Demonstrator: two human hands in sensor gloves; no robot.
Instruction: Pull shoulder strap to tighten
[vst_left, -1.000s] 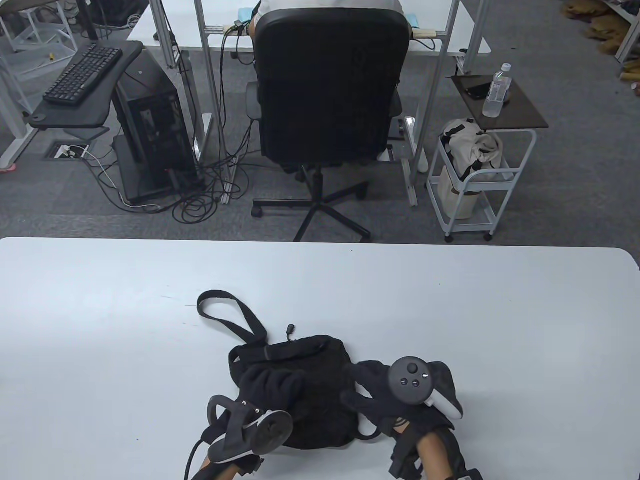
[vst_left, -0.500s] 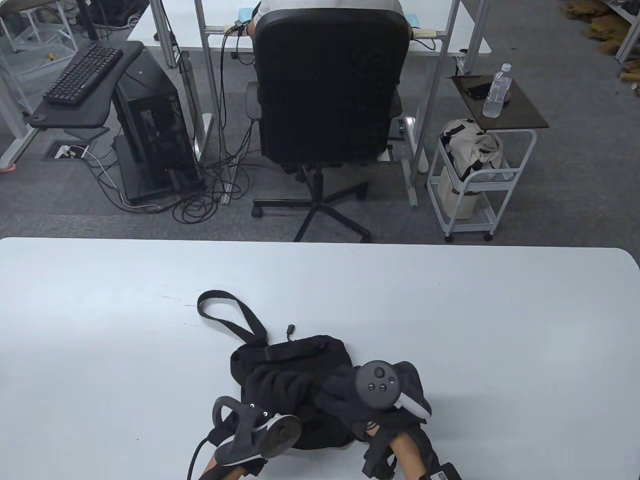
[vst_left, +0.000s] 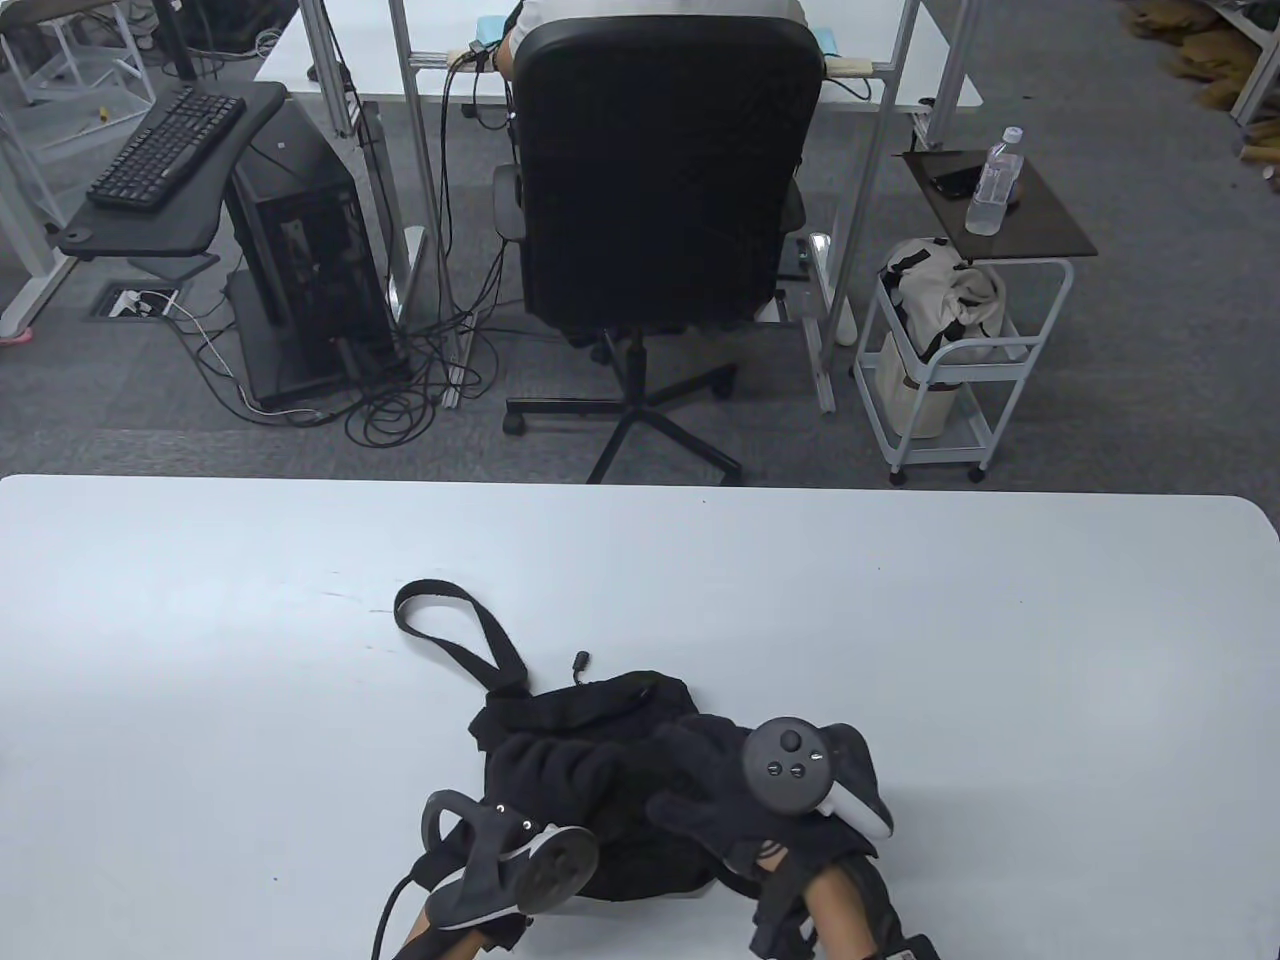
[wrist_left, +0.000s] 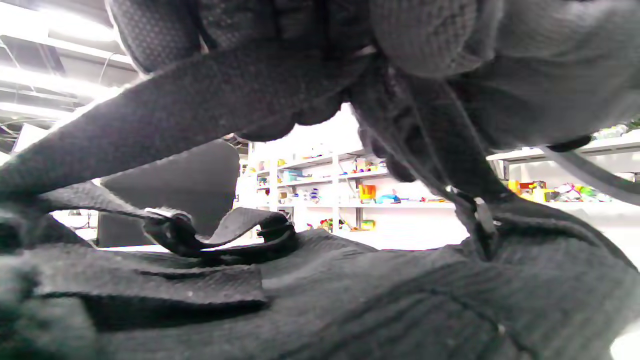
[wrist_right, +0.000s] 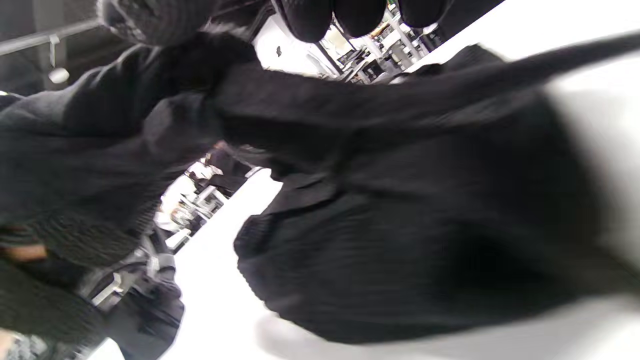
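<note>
Left hand (vst_left: 545, 775) fingers curled round the shoulder strap (wrist_left: 165, 112), right hand (vst_left: 715, 790) fingers closed on black webbing, both over the small black backpack (vst_left: 600, 705) lying crumpled at the near table (vst_left: 900, 650) edge.

White table (vst_left: 900, 620) — a black bag (vst_left: 600, 720) lies near its front edge.

Black fabric bag (vst_left: 600, 720), slumped flat near the table's six o'clock edge. Black webbing shoulder strap (vst_left: 455, 625), looping off toward eleven o'clock, limp on the tabletop.
</note>
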